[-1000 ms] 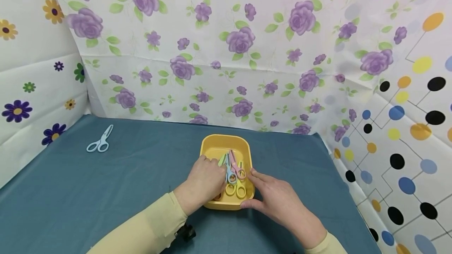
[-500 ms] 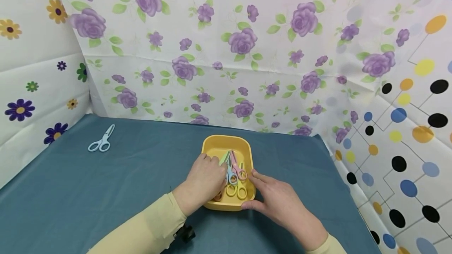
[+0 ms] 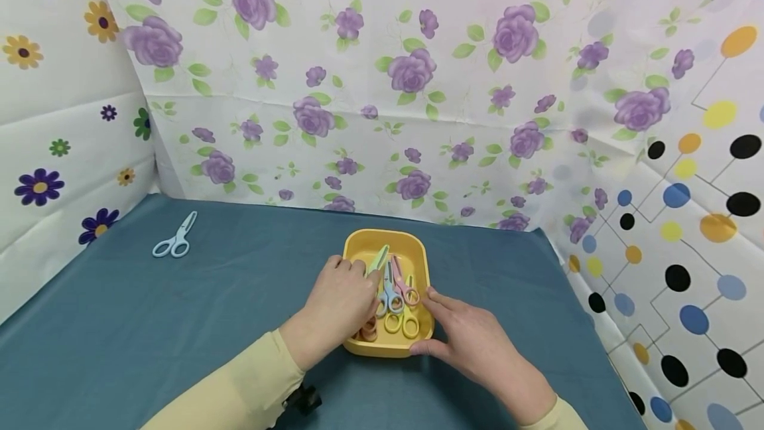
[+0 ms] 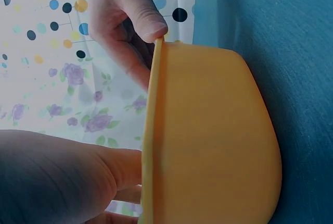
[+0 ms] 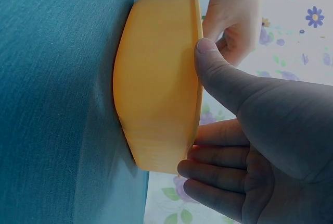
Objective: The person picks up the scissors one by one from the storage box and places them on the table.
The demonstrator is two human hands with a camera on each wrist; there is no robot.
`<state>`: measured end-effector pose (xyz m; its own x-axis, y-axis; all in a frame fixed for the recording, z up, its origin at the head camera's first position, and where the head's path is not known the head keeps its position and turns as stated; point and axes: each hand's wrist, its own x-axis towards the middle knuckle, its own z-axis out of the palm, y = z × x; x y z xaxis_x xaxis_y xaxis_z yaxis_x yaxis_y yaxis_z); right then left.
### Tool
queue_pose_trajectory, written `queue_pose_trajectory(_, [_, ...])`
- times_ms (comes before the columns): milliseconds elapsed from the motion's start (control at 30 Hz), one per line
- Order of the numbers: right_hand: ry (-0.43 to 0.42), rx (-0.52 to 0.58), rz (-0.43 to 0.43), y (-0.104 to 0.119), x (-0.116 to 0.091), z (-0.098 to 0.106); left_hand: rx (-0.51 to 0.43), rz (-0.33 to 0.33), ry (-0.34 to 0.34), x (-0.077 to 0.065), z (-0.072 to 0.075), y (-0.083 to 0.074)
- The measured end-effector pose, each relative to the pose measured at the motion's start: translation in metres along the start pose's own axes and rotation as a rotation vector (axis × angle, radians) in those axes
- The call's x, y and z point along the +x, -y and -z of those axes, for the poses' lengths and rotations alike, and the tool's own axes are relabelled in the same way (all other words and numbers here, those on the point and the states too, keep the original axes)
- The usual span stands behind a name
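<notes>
In the head view a yellow plastic bin (image 3: 384, 236) holds several pairs of scissors. My left hand (image 3: 340, 294) reaches in over its left side and grips a pair of green scissors (image 3: 379, 259), whose blades point away past the fingers; their handles are hidden under the hand. Beside it lie blue scissors (image 3: 389, 287), pink scissors (image 3: 398, 274), yellow scissors (image 3: 410, 325) and brown scissor handles (image 3: 369, 330). My right hand (image 3: 471, 337) braces the bin's near right corner. The right wrist view shows its thumb (image 5: 208, 52) on the rim and straight fingers along the side.
Pale blue scissors (image 3: 175, 237) lie alone at the far left of the blue-green cloth (image 3: 251, 271). A floral sheet (image 3: 358, 85) hangs behind the table, with a flowered side sheet (image 3: 60, 118) on the left and a dotted one (image 3: 698, 251) on the right.
My left hand has shifted a little left, and the green scissors' blades now show farther up in the bin. More of the blue and brown scissors is uncovered. My right hand stays at the bin.
</notes>
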<state>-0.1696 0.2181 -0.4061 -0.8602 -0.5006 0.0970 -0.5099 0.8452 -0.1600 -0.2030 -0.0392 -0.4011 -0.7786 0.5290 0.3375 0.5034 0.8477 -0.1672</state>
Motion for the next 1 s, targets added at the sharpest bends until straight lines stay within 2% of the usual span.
queue_pose_trajectory(200, [-0.002,0.002,-0.002,0.001,0.0,0.0,-0.001,-0.004,-0.053,-0.005,0.005,0.004])
queue_pose_trajectory(500, [-0.004,0.0,0.001,0.001,0.0,0.001,-0.033,0.025,-0.066,-0.01,0.006,0.012])
queue_pose_trajectory(700, [0.003,-0.004,-0.007,0.0,0.0,0.001,-0.018,0.017,-0.097,-0.014,0.005,0.017])
queue_pose_trajectory(1000, [0.016,-0.001,-0.012,0.001,0.001,0.001,-0.002,0.031,-0.072,-0.019,0.006,0.023])
